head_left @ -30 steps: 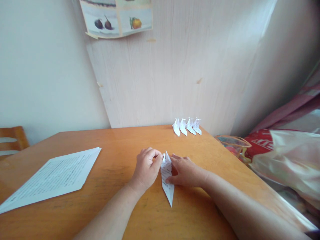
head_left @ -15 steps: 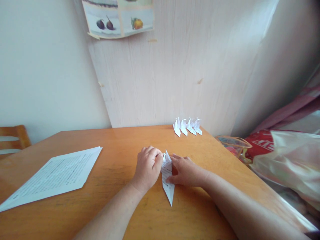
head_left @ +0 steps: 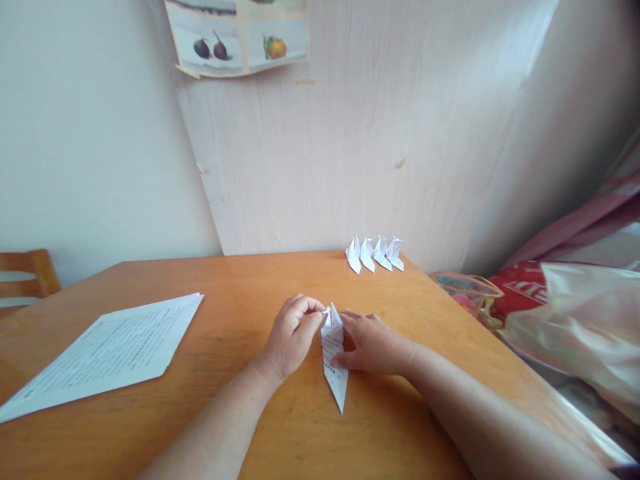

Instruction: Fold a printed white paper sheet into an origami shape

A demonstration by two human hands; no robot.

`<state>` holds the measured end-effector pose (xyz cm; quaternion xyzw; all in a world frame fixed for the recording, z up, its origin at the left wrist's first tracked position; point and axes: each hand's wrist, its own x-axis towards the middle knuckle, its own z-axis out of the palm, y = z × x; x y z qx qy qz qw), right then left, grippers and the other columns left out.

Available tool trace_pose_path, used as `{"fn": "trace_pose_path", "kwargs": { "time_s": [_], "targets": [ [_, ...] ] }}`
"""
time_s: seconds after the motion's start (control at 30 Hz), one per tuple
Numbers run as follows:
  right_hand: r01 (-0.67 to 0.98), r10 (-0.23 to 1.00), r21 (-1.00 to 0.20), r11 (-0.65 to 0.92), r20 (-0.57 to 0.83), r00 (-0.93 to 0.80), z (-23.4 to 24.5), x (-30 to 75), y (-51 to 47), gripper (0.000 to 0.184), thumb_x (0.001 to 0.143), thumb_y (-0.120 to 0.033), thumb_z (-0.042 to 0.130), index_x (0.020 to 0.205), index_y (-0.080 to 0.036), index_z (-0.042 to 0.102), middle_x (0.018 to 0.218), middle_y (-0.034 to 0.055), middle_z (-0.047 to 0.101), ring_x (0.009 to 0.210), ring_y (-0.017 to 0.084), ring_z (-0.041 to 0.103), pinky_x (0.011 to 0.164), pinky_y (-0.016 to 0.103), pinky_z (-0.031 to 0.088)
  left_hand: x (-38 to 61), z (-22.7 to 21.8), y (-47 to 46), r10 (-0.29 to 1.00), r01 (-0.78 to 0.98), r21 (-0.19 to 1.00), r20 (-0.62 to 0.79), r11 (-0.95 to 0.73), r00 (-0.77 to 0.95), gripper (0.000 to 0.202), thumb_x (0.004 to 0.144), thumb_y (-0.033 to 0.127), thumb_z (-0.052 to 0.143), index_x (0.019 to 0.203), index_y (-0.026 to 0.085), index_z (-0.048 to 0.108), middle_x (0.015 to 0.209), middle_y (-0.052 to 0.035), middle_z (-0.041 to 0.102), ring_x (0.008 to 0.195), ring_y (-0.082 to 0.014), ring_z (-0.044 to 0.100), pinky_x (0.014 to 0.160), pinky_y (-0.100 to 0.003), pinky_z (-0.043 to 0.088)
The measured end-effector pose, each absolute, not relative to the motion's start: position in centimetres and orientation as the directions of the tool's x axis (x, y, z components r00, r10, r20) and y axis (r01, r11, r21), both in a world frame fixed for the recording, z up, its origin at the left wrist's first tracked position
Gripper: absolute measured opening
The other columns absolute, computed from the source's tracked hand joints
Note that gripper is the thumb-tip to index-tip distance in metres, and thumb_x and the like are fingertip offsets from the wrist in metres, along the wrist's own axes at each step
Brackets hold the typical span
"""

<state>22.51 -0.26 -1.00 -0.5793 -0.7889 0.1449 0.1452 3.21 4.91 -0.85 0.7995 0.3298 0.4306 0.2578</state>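
A narrow folded piece of printed white paper (head_left: 334, 360) lies on the wooden table between my hands, one long point toward me and two points at its far end. My left hand (head_left: 295, 333) pinches the tip of the far left point between thumb and forefinger. From the other side my right hand (head_left: 373, 343) holds the paper, its thumb on top of the near half and its fingers along the right edge near the far end. The underside of the paper is hidden.
Several folded paper birds (head_left: 374, 255) stand in a row at the table's (head_left: 235, 280) far right edge. A stack of printed sheets (head_left: 110, 353) lies at left. Beyond the right edge are plastic bags (head_left: 580, 320); a wooden chair (head_left: 30, 275) stands far left.
My left hand has loosened from a tighter curl into a fingertip pinch and shifted slightly left, showing more of the paper's far left point. My right hand has stayed nearly still.
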Motion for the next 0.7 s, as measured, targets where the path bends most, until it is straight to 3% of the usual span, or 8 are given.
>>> {"fn": "trace_pose_path", "kwargs": {
  "time_s": [0.17,0.43,0.7],
  "targets": [
    [0.86,0.947,-0.402,0.315,0.076,-0.311,-1.1,22.5,-0.2,0.046,0.078,-0.044,0.073,0.116,-0.023,0.059,0.112,0.0062,0.068,0.107,0.029,0.061,0.086,0.039,0.037,3.5,-1.3,4.7,0.754,0.25,0.74,0.49,-0.625,0.437,0.005,0.085,0.022,0.062,0.088,0.021,0.066,0.094,-0.0045,0.068,0.095,-0.0216,0.062,0.089,-0.035,0.047],
    [0.859,0.951,-0.412,0.303,0.079,-0.297,-0.7,22.6,-0.2,0.046,0.076,-0.041,0.074,0.116,-0.023,0.059,0.112,0.0069,0.068,0.103,0.028,0.062,0.083,0.037,0.039,3.5,-1.4,4.8,0.757,0.262,0.733,0.497,-0.628,0.425,0.003,0.085,0.022,0.063,0.085,0.02,0.066,0.091,-0.0044,0.068,0.092,-0.021,0.063,0.087,-0.034,0.048],
    [0.691,0.953,-0.664,0.285,0.116,-0.281,-0.9,23.2,0.1,0.028,0.079,-0.026,0.07,0.106,-0.024,0.065,0.091,0.0002,0.073,0.078,0.019,0.064,0.07,0.028,0.044,3.5,-2.1,5.2,0.757,0.241,0.744,0.497,-0.623,0.424,0.007,0.085,0.021,0.063,0.091,0.02,0.066,0.094,-0.0052,0.068,0.093,-0.0209,0.063,0.089,-0.036,0.048]
  ]
}}
